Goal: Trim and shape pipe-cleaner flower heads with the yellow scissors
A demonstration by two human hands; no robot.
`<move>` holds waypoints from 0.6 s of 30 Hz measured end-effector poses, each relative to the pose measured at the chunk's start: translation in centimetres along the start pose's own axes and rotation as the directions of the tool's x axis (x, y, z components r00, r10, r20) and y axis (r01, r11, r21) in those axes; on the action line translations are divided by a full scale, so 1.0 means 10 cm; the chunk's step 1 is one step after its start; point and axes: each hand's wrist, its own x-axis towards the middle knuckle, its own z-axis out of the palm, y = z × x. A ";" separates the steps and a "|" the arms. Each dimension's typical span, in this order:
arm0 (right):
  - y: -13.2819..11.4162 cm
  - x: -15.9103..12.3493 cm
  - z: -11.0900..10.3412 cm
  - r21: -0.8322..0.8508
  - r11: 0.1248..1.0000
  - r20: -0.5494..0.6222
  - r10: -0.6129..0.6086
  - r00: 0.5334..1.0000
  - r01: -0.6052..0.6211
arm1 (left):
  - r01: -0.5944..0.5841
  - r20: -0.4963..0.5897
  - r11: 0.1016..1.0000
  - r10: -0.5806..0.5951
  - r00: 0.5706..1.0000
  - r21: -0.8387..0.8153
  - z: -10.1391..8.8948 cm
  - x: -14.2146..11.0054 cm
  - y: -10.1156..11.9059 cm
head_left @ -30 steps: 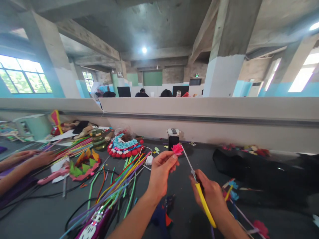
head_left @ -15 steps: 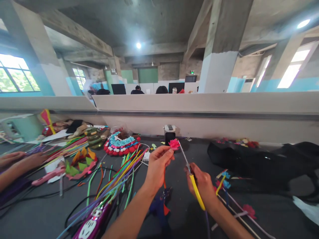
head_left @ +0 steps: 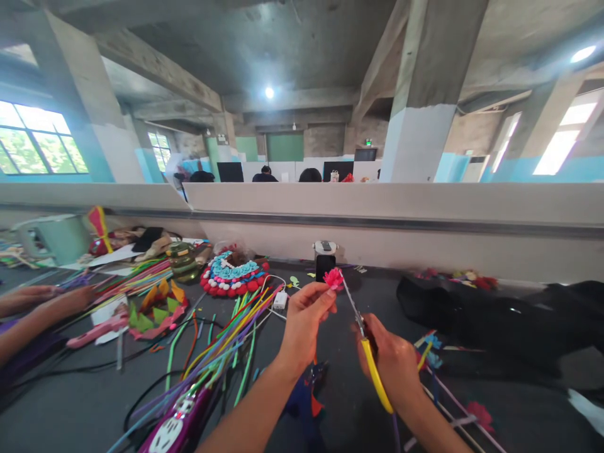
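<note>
Above the dark table (head_left: 349,330), a pink flower (head_left: 333,279) is pinched in the left hand (head_left: 306,318); a yellow-handled tool (head_left: 375,374) is gripped by the curled right hand (head_left: 391,352).

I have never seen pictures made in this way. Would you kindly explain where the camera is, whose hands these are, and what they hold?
There is no machine here. Every picture comes from one camera worn on a person's head, looking forward and down, so the two hands in the middle are the wearer's own. The left hand pinches a pink flower. The right hand grips a yellow-handled tool, probably scissors, its tip close to the flower. On the dark table lie colourful strips and a crown-like piece. The hands at far left belong to someone else.
</note>
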 end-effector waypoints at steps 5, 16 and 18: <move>-0.04 0.04 -0.05 -0.046 0.999 -0.020 0.010 1.000 -0.011 | -0.001 -0.005 1.000 0.001 1.000 0.000 -0.01 0.01 0.00; 0.08 0.01 0.06 -0.002 1.000 -0.004 -0.012 1.000 0.012 | 0.006 0.012 0.999 -0.007 1.000 0.037 0.02 0.00 0.02; 0.09 0.02 0.06 0.003 1.000 -0.005 -0.005 1.000 0.005 | 0.003 0.020 0.999 -0.004 1.000 0.050 0.01 0.00 0.01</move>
